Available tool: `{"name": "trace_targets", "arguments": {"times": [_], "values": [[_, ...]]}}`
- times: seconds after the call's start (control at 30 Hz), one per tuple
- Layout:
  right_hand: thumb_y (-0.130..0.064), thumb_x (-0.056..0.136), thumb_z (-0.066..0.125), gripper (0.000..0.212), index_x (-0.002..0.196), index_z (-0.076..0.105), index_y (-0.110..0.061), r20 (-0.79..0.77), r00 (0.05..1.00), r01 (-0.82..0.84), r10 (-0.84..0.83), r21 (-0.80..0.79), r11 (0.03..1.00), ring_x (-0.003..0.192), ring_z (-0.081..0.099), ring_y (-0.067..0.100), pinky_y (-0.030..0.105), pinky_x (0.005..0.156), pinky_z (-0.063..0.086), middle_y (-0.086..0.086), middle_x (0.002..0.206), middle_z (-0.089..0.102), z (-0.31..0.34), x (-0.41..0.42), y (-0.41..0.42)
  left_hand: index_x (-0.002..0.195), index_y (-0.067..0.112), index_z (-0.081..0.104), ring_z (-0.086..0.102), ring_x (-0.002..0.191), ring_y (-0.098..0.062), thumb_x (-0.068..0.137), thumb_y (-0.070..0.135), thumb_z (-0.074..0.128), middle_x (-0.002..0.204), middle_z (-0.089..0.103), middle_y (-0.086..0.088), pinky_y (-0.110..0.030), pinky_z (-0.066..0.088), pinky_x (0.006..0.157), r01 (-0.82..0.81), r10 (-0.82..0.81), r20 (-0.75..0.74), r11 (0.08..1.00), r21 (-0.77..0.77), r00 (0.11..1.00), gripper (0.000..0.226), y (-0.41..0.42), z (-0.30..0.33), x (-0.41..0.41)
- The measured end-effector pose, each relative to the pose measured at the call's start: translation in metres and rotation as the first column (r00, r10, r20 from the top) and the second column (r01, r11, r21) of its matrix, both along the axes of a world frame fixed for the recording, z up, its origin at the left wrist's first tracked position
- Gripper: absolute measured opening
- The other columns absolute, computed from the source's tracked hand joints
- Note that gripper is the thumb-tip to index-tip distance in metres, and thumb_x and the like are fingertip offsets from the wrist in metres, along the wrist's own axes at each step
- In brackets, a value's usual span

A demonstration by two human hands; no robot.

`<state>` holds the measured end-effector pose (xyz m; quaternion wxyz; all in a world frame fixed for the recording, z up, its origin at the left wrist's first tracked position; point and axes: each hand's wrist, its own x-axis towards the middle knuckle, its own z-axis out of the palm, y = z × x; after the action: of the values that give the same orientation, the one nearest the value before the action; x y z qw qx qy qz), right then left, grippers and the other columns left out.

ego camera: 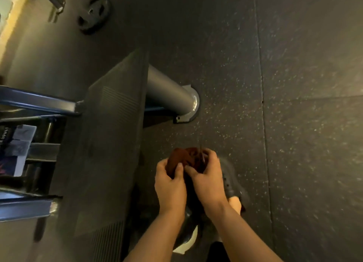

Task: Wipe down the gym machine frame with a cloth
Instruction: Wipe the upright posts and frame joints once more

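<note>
both hands sit closest to the lens, low centre, bunched round the cloth (182, 160). left hand (170, 185) has its fingers curled into the dark red wad from the left, thumb on top; right hand (206, 175) wraps it from the right, fingertips digging in. so both are holding the cloth, neither spread wide. cloth is up in the air over the speckled rubber floor (294, 104), not touching any metal yet.

machine frame (110, 143) is the dark panel just left of the hands, with a grey post (169, 92) bolted to the floor behind it and blue rails (37, 102) further left. weight plate (93, 15) lies well apart, top left.

risks as i read it: cloth balled this tight gives little contact area, so the wipe could skip patches. a loose strand seems to hang off the wad, might snag on the post's base bracket. shoes (233, 185) directly under the hands, a dropped cloth lands there. frame is blurred, can't judge where the dirt is.
</note>
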<state>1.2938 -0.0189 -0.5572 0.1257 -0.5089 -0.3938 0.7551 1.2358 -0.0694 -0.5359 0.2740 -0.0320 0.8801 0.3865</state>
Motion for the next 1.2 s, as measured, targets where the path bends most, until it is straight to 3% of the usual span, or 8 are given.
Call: {"name": "trace_targets", "arguments": {"times": [0.1, 0.27, 0.4, 0.5, 0.67, 0.77, 1.0, 1.2], "values": [[-0.007, 0.085, 0.069, 0.056, 0.129, 0.050, -0.035, 0.136, 0.988, -0.102, 0.067, 0.268, 0.958, 0.120, 0.047, 0.007, 0.031, 0.104, 0.046, -0.012, 0.130, 0.043, -0.013, -0.026, 0.040, 0.110, 0.028, 0.048, 0.056, 0.092, -0.009, 0.092, 0.018, 0.063, 0.098, 0.054, 0.010, -0.029, 0.046, 0.085, -0.156, 0.155, 0.053, 0.988, 0.014, 0.987, 0.026, 0.042, -0.016, -0.037], [0.005, 0.086, 0.062, 0.055, 0.130, 0.058, -0.027, -0.020, 0.951, -0.303, 0.310, 0.164, 0.939, 0.124, 0.051, 0.006, 0.028, 0.108, 0.042, -0.008, 0.131, 0.055, -0.049, -0.087, 0.096, 0.110, 0.022, 0.055, 0.060, 0.087, -0.009, 0.098, 0.022, 0.054, 0.100, 0.062, 0.001, -0.026, 0.050, 0.077, -0.184, 0.172, 0.216, 0.982, 0.035, 0.961, 0.012, 0.106, -0.054, -0.098], [0.015, 0.082, 0.059, 0.056, 0.114, 0.063, -0.030, 0.130, 0.988, -0.076, 0.083, -0.062, 0.995, 0.109, 0.063, 0.020, 0.041, 0.093, 0.055, 0.006, 0.121, 0.065, -0.099, -0.129, 0.129, 0.130, 0.028, 0.054, 0.056, 0.116, -0.019, 0.100, 0.022, 0.049, 0.131, 0.057, -0.005, -0.035, 0.046, 0.100, 0.144, -0.121, 0.313, 0.988, -0.052, 0.942, 0.031, 0.137, -0.087, -0.143], [0.019, 0.081, 0.053, 0.049, 0.113, 0.062, -0.016, 0.174, 0.975, 0.171, -0.136, -0.207, 0.963, 0.081, 0.071, 0.021, 0.031, 0.070, 0.059, 0.014, 0.104, 0.068, -0.124, -0.144, 0.153, 0.143, 0.016, 0.044, 0.050, 0.127, -0.020, 0.100, 0.010, 0.048, 0.141, 0.051, -0.008, -0.023, 0.038, 0.100, 0.200, -0.164, 0.346, 0.977, -0.070, 0.924, 0.044, 0.155, -0.107, -0.168], [-0.016, 0.084, 0.061, 0.033, 0.113, 0.067, -0.002, 0.167, 0.961, 0.268, -0.221, -0.356, 0.895, 0.086, 0.069, 0.035, 0.041, 0.081, 0.059, 0.022, 0.103, 0.070, -0.157, -0.163, 0.183, 0.143, 0.012, 0.040, 0.051, 0.126, -0.023, 0.097, 0.005, 0.050, 0.137, 0.053, -0.010, -0.040, 0.039, 0.110, -0.066, 0.087, 0.428, 0.996, -0.065, 0.900, 0.048, 0.166, -0.147, -0.192], [-0.004, 0.093, 0.051, 0.031, 0.121, 0.061, 0.004, 0.221, 0.959, 0.250, -0.177, -0.364, 0.897, 0.080, 0.067, 0.033, 0.023, 0.051, 0.053, 0.027, 0.110, 0.066, -0.189, -0.181, 0.192, 0.146, 0.015, 0.035, 0.051, 0.125, -0.024, 0.096, 0.001, 0.049, 0.136, 0.053, -0.011, -0.043, 0.038, 0.111, -0.279, 0.270, 0.450, 0.959, -0.047, 0.851, 0.053, 0.169, -0.173, -0.197], [0.006, 0.093, 0.049, 0.031, 0.122, 0.058, 0.006, 0.231, 0.973, 0.137, -0.028, -0.471, 0.872, 0.072, 0.064, 0.024, 0.028, 0.058, 0.054, 0.014, 0.087, 0.065, -0.264, -0.243, 0.168, 0.154, 0.020, 0.013, 0.030, 0.143, -0.025, 0.097, -0.013, 0.035, 0.158, 0.025, -0.009, -0.041, 0.030, 0.115, -0.485, 0.419, 0.359, 0.867, 0.114, 0.834, 0.069, 0.184, -0.218, -0.215], [0.010, 0.091, 0.048, 0.023, 0.110, 0.062, 0.011, 0.270, 0.958, 0.223, -0.093, -0.502, 0.836, 0.062, 0.056, 0.018, 0.016, 0.041, 0.047, 0.014, 0.082, 0.061, -0.289, -0.264, 0.178, 0.153, 0.016, 0.010, 0.022, 0.146, -0.022, 0.098, -0.014, 0.027, 0.160, 0.019, -0.008, -0.040, 0.021, 0.117, -0.643, 0.549, 0.378, 0.741, 0.193, 0.746, 0.065, 0.207, -0.226, -0.222]]}}
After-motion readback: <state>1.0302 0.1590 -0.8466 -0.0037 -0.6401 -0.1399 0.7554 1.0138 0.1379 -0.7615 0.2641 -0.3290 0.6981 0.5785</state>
